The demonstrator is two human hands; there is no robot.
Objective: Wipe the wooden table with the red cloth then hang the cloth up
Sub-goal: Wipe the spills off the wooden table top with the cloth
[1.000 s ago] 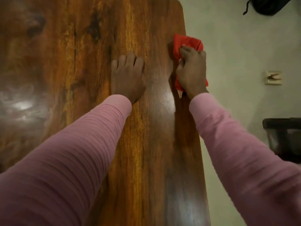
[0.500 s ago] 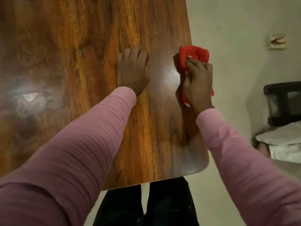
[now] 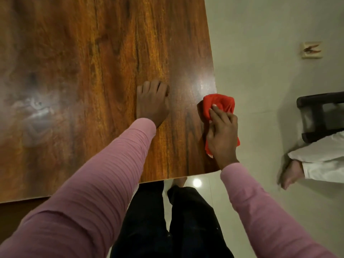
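The wooden table (image 3: pixel 89 71) fills the upper left, glossy, with its right edge and near edge both in sight. A bunched red cloth (image 3: pixel 218 106) lies over the table's right edge near the front corner. My right hand (image 3: pixel 222 133) grips the cloth from above, fingers curled round it, and covers its lower half. My left hand (image 3: pixel 152 103) rests flat on the tabletop to the left of the cloth, fingers straight and pointing away from me.
Pale floor runs along the table's right side. A dark piece of furniture (image 3: pixel 320 116) stands at the right edge, with another person's white-clad leg and bare foot (image 3: pixel 290 173) below it. A small pale object (image 3: pixel 311 50) lies on the floor far right. My dark trousers (image 3: pixel 167 220) show below.
My right hand has drawn the cloth back along the table's right edge towards the near corner. The view has tilted down, bringing the near edge and my legs into sight. My left hand stays flat.
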